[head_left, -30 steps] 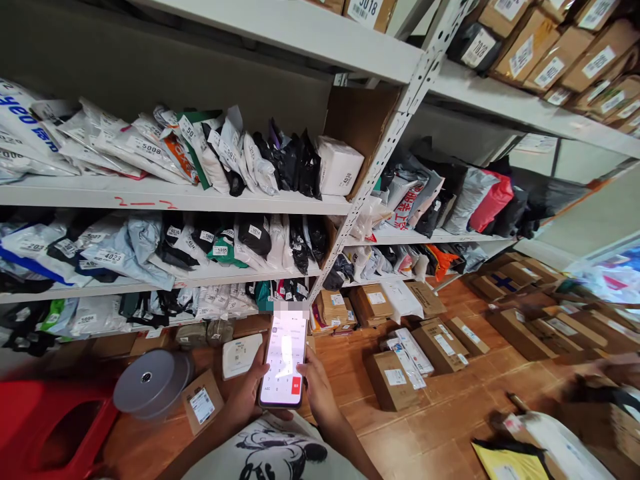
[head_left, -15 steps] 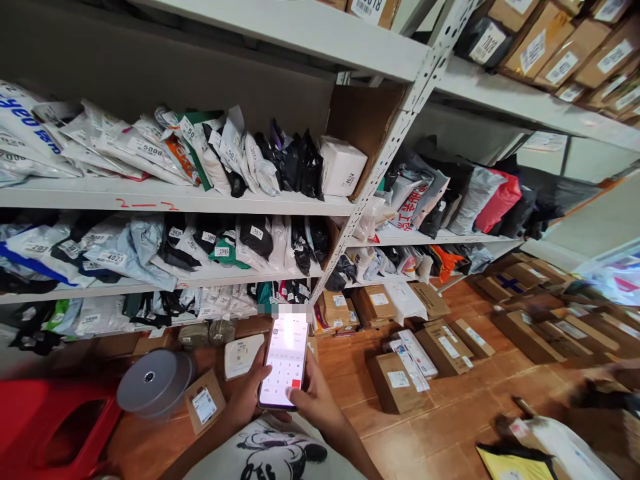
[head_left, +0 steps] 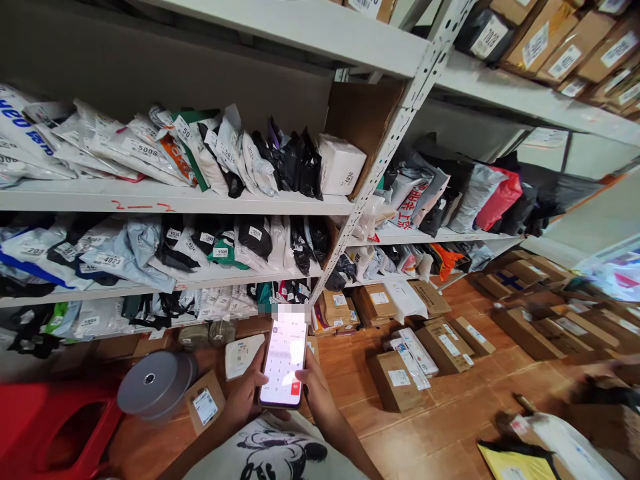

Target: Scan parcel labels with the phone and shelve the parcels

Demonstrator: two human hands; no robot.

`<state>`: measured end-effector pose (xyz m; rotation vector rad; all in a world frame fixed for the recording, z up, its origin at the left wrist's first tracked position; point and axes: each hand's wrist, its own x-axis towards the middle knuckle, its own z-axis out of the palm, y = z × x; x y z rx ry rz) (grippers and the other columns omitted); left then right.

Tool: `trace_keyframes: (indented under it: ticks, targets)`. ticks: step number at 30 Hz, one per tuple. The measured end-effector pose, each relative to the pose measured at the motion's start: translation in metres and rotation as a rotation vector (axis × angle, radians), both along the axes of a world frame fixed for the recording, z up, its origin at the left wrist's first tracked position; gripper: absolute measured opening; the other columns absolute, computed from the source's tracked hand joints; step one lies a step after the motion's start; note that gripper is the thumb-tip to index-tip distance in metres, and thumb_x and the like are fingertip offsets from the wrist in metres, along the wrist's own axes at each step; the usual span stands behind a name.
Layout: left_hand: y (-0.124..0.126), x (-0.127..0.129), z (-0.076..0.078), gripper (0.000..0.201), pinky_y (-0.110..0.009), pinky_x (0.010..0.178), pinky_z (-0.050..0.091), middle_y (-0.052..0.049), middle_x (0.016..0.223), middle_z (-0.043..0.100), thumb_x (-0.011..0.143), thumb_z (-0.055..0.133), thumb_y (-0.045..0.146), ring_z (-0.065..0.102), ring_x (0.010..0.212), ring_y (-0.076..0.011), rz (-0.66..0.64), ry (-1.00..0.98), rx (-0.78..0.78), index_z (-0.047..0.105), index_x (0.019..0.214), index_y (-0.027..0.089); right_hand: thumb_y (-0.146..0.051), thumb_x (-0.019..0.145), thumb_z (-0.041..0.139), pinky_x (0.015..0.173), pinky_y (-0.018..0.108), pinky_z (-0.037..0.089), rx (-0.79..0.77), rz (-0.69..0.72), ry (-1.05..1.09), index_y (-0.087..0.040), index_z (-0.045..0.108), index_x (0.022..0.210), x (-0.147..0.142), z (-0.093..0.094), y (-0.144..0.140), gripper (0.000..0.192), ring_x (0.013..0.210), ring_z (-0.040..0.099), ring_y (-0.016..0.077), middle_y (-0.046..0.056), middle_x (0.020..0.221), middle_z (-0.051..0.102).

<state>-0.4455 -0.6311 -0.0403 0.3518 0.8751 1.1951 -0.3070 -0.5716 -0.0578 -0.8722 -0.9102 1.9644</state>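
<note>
A smartphone with a lit screen showing a keypad is held low in front of me. My left hand grips its left edge and back. My right hand supports the right edge, with the thumb over the red key at the screen's lower right. Behind the phone stand metal shelves packed with numbered parcel bags. Below the hands is my printed white shirt.
A grey tape roll and a small labelled box lie at left beside a red stool. Cardboard boxes cover the wooden floor at right. A yellow mailer and a white bag lie at the lower right.
The phone and both hands stay nearly in place. My right thumb has shifted slightly over the red key. The view has drifted a little.
</note>
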Motion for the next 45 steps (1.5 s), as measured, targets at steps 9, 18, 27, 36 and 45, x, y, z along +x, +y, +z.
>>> trace_keyframes:
  ticks: [9, 18, 27, 36, 45]
  targets:
    - [0.003, 0.002, 0.011, 0.115, -0.035, 0.064, 0.057, -0.008, 0.151, 0.036, 0.06, 0.052, 0.008, 0.067, 0.087, -0.0256, -0.069, 0.049, -0.082, -0.017, 0.146, 0.041, -0.027, 0.052, 0.06, 0.071, 0.034, 0.048, -0.009, -0.034, -0.021, -0.023, 0.069, 0.09, -0.002, 0.015, 0.007, 0.039, 0.082, 0.064, 0.0248, 0.001, 0.093, 0.077]
    - [0.001, -0.012, -0.005, 0.11, -0.041, 0.074, 0.058, -0.007, 0.147, 0.042, 0.068, 0.051, 0.01, 0.066, 0.095, -0.028, -0.102, -0.088, 0.017, -0.023, 0.143, 0.042, -0.037, 0.066, 0.07, 0.069, 0.033, 0.047, 0.025, 0.002, -0.029, -0.023, 0.068, 0.088, -0.003, 0.01, 0.012, 0.027, 0.075, 0.063, 0.0226, 0.003, 0.089, 0.075]
    - [0.004, -0.011, -0.003, 0.108, -0.041, 0.072, 0.058, -0.009, 0.144, 0.046, 0.069, 0.051, 0.011, 0.066, 0.096, -0.0293, -0.085, -0.064, 0.058, -0.017, 0.147, 0.038, -0.018, 0.052, 0.069, 0.07, 0.031, 0.047, 0.066, 0.062, -0.011, -0.023, 0.067, 0.096, 0.0, 0.014, 0.016, 0.044, 0.077, 0.065, 0.0209, 0.0, 0.088, 0.076]
    - [0.007, -0.007, -0.002, 0.105, -0.036, 0.074, 0.057, -0.006, 0.151, 0.038, 0.065, 0.051, 0.008, 0.059, 0.112, -0.0316, -0.057, -0.058, 0.048, -0.003, 0.15, 0.038, -0.048, 0.07, 0.069, 0.064, 0.035, 0.051, 0.039, -0.052, -0.081, -0.022, 0.07, 0.077, -0.009, 0.01, 0.021, 0.027, 0.067, 0.065, 0.0242, 0.005, 0.073, 0.074]
    - [0.005, -0.006, -0.004, 0.109, -0.034, 0.066, 0.058, -0.008, 0.148, 0.041, 0.066, 0.053, 0.012, 0.062, 0.104, -0.0309, -0.056, -0.075, 0.05, -0.014, 0.147, 0.039, -0.047, 0.065, 0.072, 0.054, 0.031, 0.049, 0.085, -0.097, -0.11, -0.022, 0.073, 0.077, -0.01, 0.011, 0.019, 0.028, 0.058, 0.061, 0.0212, 0.004, 0.069, 0.073]
